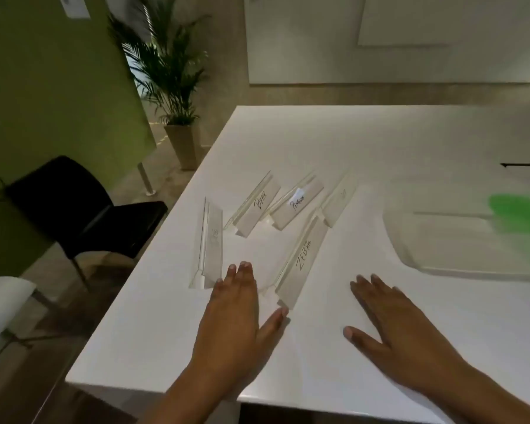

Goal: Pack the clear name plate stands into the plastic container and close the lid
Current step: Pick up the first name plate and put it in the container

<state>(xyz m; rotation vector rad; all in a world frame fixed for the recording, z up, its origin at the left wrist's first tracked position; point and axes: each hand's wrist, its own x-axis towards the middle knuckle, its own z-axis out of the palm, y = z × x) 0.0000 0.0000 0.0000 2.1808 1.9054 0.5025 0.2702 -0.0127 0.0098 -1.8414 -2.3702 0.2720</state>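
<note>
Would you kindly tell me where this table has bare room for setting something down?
Free: between the ZEBRA stand and the container; the far table past the PENGUIN stand. Crowded: between the BEAR stand and PENGUIN stand.

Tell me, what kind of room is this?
Probably an office or meeting room. There is a big white table with clear name stands on it, a black chair beside it, and a potted plant farther back.

Clear glossy plastic stands (300,264) lie on a smooth white table (380,142).
</note>
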